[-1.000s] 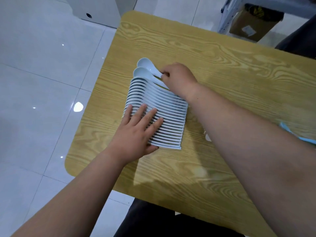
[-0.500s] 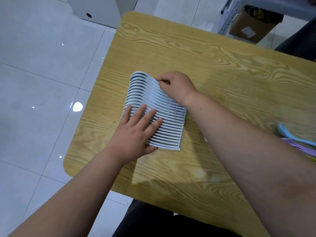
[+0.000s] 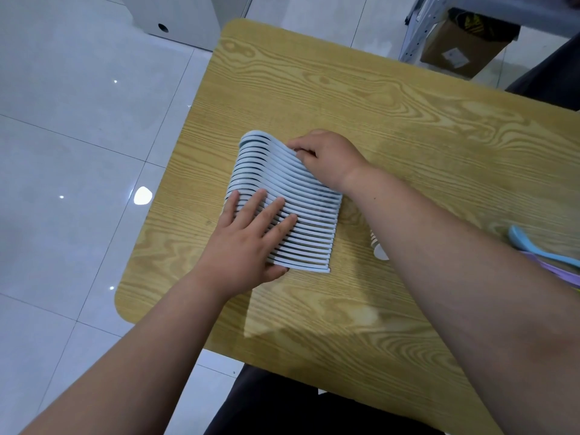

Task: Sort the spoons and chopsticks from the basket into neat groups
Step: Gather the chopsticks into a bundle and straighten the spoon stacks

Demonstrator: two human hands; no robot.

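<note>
**Squaring up the spoon row with both hands**

Working at a light wood-grain table [image 3: 345,89] with rounded corners. Holding a row of pale bluish-white plastic soup spoons [image 3: 301,199] on the table's left-centre, packed on edge, bowls toward the table's left side, handles toward its middle. Pressing the left hand [image 3: 248,243] flat on the part of the spoon row nearest the table's front edge, fingers straight and spread, thumb lying against the nearest spoon. Curling the right hand [image 3: 326,158] over the handle of the spoon farthest from the table's front edge, fingertips bent down onto it. Not seeing the thumb, so not telling whether it is pinching or only pushing. Seeing a sky-blue plastic spoon [image 3: 533,249] and a lilac plastic spoon [image 3: 552,270] lying together at the table's right edge, cut off by the frame. Spotting a small white item [image 3: 379,251] on the table, mostly hidden by the right forearm, too hidden to identify. Noting a brown cardboard box [image 3: 455,48] on the floor beyond the table's far right corner and a white cabinet [image 3: 175,17] beyond its far left corner.
</note>
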